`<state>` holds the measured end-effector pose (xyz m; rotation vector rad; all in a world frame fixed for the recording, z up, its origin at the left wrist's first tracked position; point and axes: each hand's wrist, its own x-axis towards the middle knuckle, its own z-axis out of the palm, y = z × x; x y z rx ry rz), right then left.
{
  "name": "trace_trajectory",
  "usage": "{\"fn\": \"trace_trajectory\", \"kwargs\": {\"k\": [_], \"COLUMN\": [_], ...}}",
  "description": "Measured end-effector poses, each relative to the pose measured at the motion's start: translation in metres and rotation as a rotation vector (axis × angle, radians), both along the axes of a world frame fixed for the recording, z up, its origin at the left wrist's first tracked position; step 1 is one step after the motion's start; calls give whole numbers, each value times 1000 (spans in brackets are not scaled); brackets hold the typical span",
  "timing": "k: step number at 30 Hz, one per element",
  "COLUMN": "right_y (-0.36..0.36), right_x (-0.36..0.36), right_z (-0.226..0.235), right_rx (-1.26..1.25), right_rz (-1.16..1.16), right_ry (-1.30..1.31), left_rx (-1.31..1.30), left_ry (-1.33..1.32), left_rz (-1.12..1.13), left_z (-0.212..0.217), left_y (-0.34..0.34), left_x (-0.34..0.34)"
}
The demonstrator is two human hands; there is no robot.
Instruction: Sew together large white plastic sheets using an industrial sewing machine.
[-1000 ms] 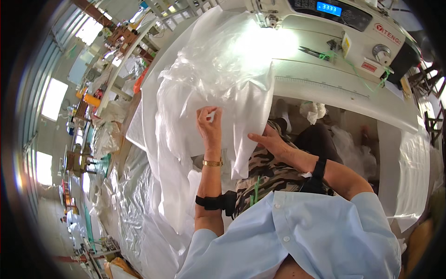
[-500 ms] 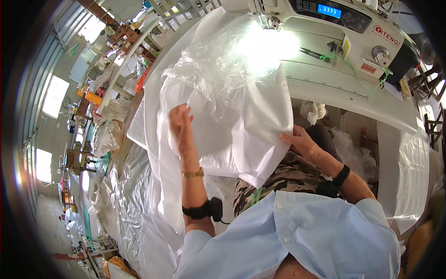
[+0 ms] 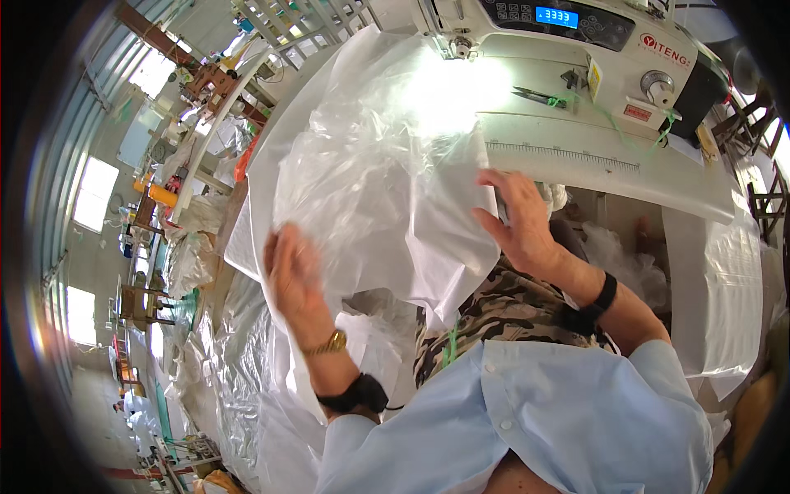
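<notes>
A white woven sheet [image 3: 448, 239] with clear plastic film [image 3: 354, 156] over it drapes from the sewing machine's table towards my lap. Beside the left part of the sheet is my left hand [image 3: 295, 276], its fingers stretched out and blurred by motion; I see nothing held in it. At the sheet's right edge hovers my right hand [image 3: 522, 222], thumb and fingers apart and gripping nothing. Whether its fingertips touch the cloth, I cannot tell. Part of the sheet lies under the bright lamp glare by the needle area of the sewing machine [image 3: 568, 33].
Dark thread snips [image 3: 539, 96] lie on the machine table [image 3: 691, 185], near a green thread. A printed ruler scale [image 3: 568, 155] runs along its front. More crumpled plastic film [image 3: 239, 354] hangs at the left. Another white sheet [image 3: 712, 288] hangs at the right.
My left hand has let go of the gathered film and moved down and left, its fingers straightening. My right hand has released the sheet's edge and risen. The film lies flatter.
</notes>
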<state>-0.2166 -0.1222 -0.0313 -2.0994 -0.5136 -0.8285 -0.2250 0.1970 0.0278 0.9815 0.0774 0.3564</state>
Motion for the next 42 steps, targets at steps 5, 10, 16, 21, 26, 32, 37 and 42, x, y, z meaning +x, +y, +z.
{"fn": "trace_trajectory", "kwargs": {"k": [5,10,16,21,26,32,37,42], "right_y": [31,48,58,74,80,72,63,71], "right_x": [31,39,22,-8,-24,-27,-22,-31], "right_z": [10,-7,-43,-40,-21,-41,-43,-27], "right_rx": [28,28,482,927,1219,1026,987,946], "right_rz": [229,457,698,685,874,837,759,798], "right_ry": [233,354,481,1039,1258,1226,1173,1091], "left_rx": [-234,-57,246,144,201,1796,1584,2048], "left_ry": [-261,-429,306,368,394,241,-477,-699], "left_rz": [20,-272,804,549,522,575,-75,-193], "left_z": [-1,-22,-49,-62,-59,7,75,19], "left_y": [47,86,42,48,45,21,-88,-142], "left_x": [-93,-169,-211,-235,-220,-168,-60,68]}}
